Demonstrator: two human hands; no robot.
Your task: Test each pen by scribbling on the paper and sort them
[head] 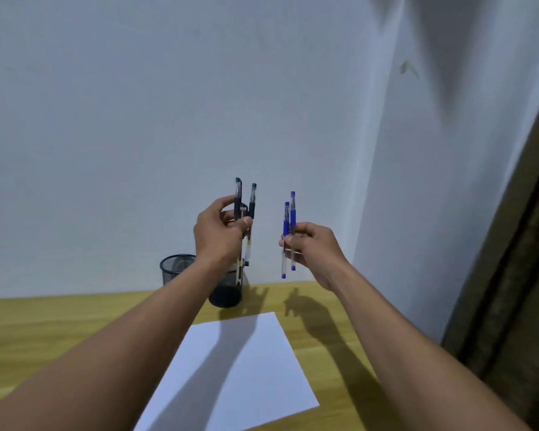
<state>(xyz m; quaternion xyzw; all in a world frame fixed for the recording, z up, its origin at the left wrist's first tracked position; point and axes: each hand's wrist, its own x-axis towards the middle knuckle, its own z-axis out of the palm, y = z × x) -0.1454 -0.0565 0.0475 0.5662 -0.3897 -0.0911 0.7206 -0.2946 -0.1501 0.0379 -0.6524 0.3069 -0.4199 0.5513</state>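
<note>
My left hand (220, 233) is raised above the table and grips a bunch of black pens (251, 202), caps pointing up. My right hand (313, 247) is raised beside it and holds two blue pens (288, 217) upright, their lower ends hanging below my fingers. A blank white sheet of paper (246, 368) lies on the wooden table (44, 331) beneath my forearms. Two black mesh pen cups stand at the table's far edge: one (176, 267) to the left, one (226, 295) partly hidden behind my left wrist.
A pale wall rises directly behind the table. A dark brown curtain (517, 275) hangs at the right, close to the table's right edge. Shadows of my arms fall across the paper and table.
</note>
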